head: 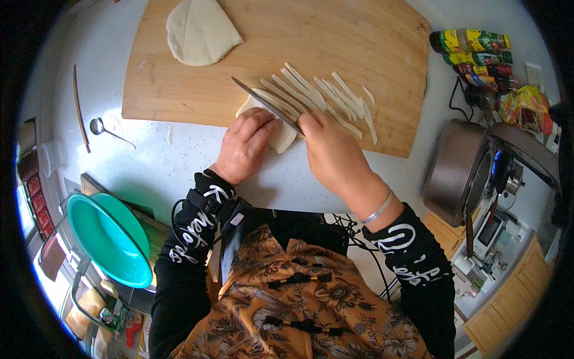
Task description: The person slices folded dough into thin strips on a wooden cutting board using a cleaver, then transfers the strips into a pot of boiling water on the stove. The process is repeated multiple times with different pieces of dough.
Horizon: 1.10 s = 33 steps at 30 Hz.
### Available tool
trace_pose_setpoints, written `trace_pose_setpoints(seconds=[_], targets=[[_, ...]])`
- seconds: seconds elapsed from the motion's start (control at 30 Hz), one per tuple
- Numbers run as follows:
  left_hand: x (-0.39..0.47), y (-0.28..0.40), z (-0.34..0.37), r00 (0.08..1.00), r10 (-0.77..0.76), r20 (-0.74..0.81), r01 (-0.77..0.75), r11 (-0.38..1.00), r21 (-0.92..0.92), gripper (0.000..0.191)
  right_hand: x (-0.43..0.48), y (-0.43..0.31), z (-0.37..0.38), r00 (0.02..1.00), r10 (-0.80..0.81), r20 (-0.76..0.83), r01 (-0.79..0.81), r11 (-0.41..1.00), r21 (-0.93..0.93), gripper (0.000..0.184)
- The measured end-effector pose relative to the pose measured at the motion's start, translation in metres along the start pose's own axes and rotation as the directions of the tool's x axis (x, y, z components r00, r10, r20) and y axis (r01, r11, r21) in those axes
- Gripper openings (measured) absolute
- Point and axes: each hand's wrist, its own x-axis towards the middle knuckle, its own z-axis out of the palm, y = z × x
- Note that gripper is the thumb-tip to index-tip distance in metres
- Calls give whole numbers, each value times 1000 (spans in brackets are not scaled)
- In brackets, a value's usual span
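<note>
My right hand (pixel 334 155) grips a kitchen knife (pixel 264 104), seen nearly edge-on, its blade slanting up and left over a pale sheet of dough (pixel 283 137). Fingertips of my left hand (pixel 248 139) rest on that dough, close beside the blade; the sheet overhangs the near edge of the wooden board (pixel 188 96). Several cut dough strips (pixel 307 92) lie fanned out on the board to the right of the knife. A larger folded piece of dough (pixel 202 33) sits at the board's upper left. The knife's handle is hidden in my right hand.
On the left of the worktop (pixel 148 148) lie a metal spoon (pixel 110 132) and a thin stick (pixel 80 107). A turquoise basin (pixel 107 238) stands at lower left. Bottles (pixel 471 40) and a dark pot (pixel 453 172) are at right.
</note>
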Motion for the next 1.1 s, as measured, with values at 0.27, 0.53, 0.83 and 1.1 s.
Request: trace_pose_setpoints(seconds=[0.27,0.53,0.83,1.1], targets=[[-5,-2,1,998,-33,44,34,999,-13,42,-23,-7,-11,985,109,133,-104,993,-51,17],[-6,-3,4,998,-38,43,41,998,-55,34,-7,-14,1,988,109,107,-107,994,-24,20],[-12,-2,-17,996,-49,80,53,998,-42,36,-4,-6,11,999,36,25,-37,999,34,17],[-5,-4,-49,982,-188,-12,188,975,119,35,-27,18,8,965,124,-230,-33,931,364,27]])
